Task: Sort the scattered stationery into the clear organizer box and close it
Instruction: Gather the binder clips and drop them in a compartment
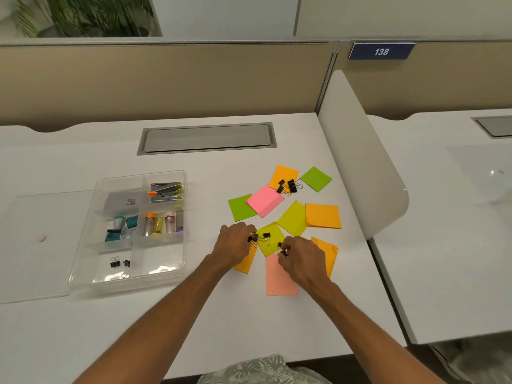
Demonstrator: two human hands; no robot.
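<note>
The clear organizer box (83, 261) lies open on the left of the desk, holding staplers (165, 192), tubes, teal items and two black binder clips (119, 263) in its front compartment. Coloured sticky notes are scattered on the right. On the yellow-green note (273, 239), my left hand (235, 243) pinches a black binder clip (252, 238). Another clip (266, 236) lies loose beside it. My right hand (300, 259) grips a further clip (282, 250) over the salmon note (279, 281). More clips (288, 185) sit on the far orange note (285, 174).
The box's clear lid (36, 245) lies flat to the left of the box. A grey cable hatch (207, 138) is set into the desk behind. A white divider panel (365, 162) bounds the desk on the right, near the notes.
</note>
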